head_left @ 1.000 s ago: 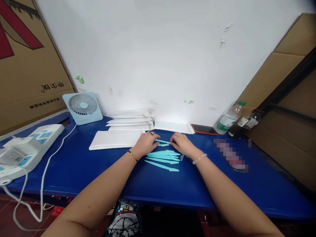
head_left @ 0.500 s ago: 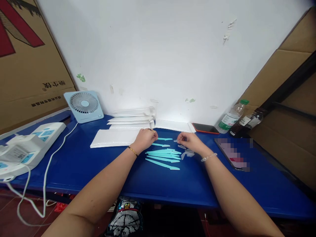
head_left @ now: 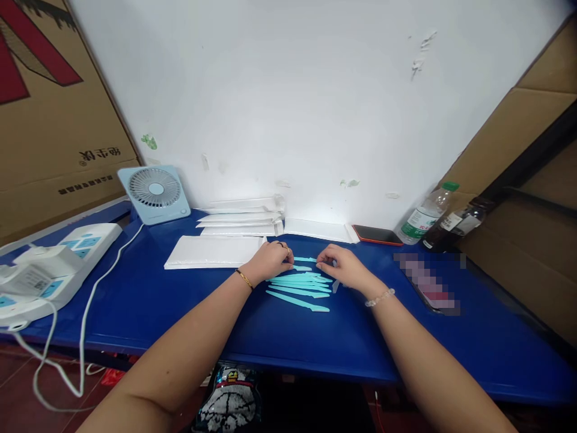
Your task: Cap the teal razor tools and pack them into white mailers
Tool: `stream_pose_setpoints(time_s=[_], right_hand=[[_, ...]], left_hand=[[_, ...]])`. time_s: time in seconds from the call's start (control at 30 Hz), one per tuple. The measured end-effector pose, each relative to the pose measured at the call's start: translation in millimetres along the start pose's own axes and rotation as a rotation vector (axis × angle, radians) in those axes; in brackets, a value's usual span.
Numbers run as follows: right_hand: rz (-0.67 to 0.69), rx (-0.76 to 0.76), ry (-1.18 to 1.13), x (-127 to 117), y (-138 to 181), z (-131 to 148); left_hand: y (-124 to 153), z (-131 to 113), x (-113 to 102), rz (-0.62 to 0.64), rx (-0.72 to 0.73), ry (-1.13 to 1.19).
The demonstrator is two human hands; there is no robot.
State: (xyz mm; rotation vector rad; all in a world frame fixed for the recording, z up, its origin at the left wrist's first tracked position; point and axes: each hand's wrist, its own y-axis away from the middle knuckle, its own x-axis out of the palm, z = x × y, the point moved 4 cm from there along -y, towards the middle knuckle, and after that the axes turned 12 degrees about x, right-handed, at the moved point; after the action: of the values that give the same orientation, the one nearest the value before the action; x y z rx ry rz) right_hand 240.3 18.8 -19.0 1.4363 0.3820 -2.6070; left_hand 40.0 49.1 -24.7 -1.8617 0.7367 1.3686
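My left hand (head_left: 273, 262) is closed in a pinch on the left end of a turquoise eyebrow razor (head_left: 304, 260), holding it level. At the razor's other end, my right hand (head_left: 341, 265) pinches a small clear blade cover, mostly hidden by the fingers. Another turquoise razor (head_left: 303, 268) lies just below the held one. Nearer to me, several more razors (head_left: 298, 286) lie in a loose row on the blue table (head_left: 315, 343). A loose clear cover (head_left: 336, 286) shows beneath my right hand; others there are hidden.
White padded envelopes (head_left: 207, 252) lie left of my hands, more stacked by the wall. A fan (head_left: 155, 192) and a power strip (head_left: 85, 246) with a trailing cord stand left. To the right are an orange-edged phone (head_left: 377, 235), a blurred-out phone (head_left: 428, 282) and bottles (head_left: 421, 224).
My right hand has moved left and slightly down with the clear cover, up to the held razor's end. My left hand has shifted slightly right and down, closing the gap.
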Motion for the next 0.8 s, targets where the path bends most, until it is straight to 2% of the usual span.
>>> stream_pose_setpoints(time_s=[0.17, 0.27, 0.43, 0.57, 0.73, 0.8], right_hand=[[0.067, -0.007, -0.077, 12, 0, 13], [0.083, 0.005, -0.124, 9, 1, 15], [0.092, 0.097, -0.178, -10, 3, -11], [0.084, 0.180, -0.090, -23, 4, -34], [-0.021, 0.169, -0.017, -40, 5, -42], [-0.062, 0.141, -0.047, -47, 9, -43]], left_hand=[[-3, -7, 0, -0.021, -0.005, 0.066], [-4, -12, -4, -0.026, 0.003, 0.138], [-1, -15, -9, -0.067, -0.041, 0.178], [-1, -20, -2, -0.006, -0.011, 0.268], [0, -26, -3, -0.043, 0.052, 0.220], [3, -26, -1, -0.013, 0.094, 0.211]])
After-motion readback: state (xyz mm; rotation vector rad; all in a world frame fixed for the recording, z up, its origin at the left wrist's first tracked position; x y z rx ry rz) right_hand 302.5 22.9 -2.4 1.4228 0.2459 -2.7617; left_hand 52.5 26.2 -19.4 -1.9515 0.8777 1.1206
